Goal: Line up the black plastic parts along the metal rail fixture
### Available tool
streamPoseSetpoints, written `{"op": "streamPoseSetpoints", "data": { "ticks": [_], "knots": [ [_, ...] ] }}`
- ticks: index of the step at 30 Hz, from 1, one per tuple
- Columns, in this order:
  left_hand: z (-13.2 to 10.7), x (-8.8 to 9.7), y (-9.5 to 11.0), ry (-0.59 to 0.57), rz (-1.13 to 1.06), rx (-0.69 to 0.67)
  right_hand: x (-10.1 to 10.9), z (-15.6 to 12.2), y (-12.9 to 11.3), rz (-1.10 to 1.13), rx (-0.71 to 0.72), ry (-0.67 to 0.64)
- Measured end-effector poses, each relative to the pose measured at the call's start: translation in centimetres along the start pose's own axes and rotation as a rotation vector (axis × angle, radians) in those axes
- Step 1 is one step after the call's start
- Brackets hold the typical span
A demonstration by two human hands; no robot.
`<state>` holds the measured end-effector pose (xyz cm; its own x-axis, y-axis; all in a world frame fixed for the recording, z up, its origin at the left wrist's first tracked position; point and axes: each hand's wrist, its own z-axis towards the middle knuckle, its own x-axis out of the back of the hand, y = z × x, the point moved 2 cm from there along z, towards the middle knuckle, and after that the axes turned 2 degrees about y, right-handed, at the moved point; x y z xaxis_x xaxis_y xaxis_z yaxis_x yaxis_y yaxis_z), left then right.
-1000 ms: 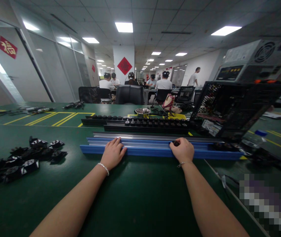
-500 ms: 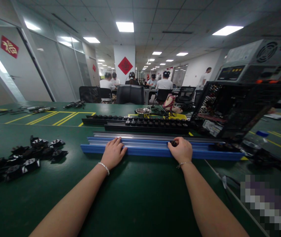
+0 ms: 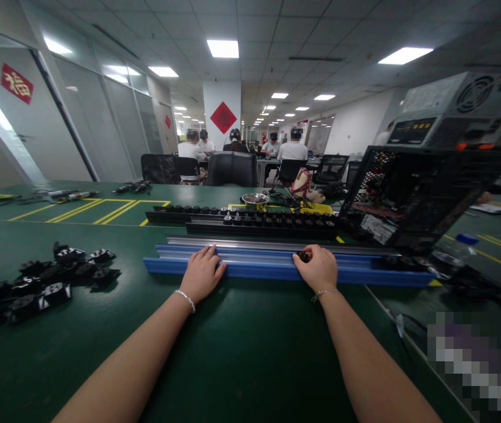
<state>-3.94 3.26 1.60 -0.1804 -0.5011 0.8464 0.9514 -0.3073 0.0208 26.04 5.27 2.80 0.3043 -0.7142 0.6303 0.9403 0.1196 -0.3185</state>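
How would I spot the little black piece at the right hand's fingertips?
Find the long blue rail lying across the green table. The black piece sits on it at the fingertips of the right hand, by itself, not in a row like those on the black rails behind.

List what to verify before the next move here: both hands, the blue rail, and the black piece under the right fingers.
1. Left hand lies flat on the blue rail, steadying it: ok.
2. Right hand has its fingers closed on a small black part at the rail: ok.
3. Part seated in the rail's channel: cannot tell, the fingers hide it.
4. Rail between the two hands free of other parts: ok.
5. Pile of black parts lies on the table's left, apart from the rail: ok.
6. Open computer case stands behind the rail's right end, apart from the right hand: ok.
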Motion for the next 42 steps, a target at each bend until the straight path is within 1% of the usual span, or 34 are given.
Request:
{"op": "streamPoseSetpoints", "data": {
  "ticks": [14,23,27,32,36,42],
  "knots": [
    [0.1,0.1,0.0,-0.003,-0.025,0.016,-0.2,-0.3,-1.0,0.031,0.073,-0.037],
    [0.1,0.2,0.0,-0.007,-0.04,0.023,-0.2,-0.1,-1.4,0.041,0.07,-0.092],
    [0.1,0.2,0.0,-0.011,-0.016,0.016,0.1,-0.1,-1.1,0.012,0.033,-0.093],
    [0.1,0.1,0.0,-0.012,-0.008,0.009,0.1,-0.1,-0.4,-0.113,0.013,-0.101],
    [0.1,0.1,-0.1,-0.018,-0.011,0.016,-0.1,-0.2,-0.4,-0.149,0.04,-0.1],
    [0.1,0.2,0.0,-0.007,-0.047,0.021,-0.3,-0.3,-0.5,-0.128,0.07,-0.081]
  ]
}}
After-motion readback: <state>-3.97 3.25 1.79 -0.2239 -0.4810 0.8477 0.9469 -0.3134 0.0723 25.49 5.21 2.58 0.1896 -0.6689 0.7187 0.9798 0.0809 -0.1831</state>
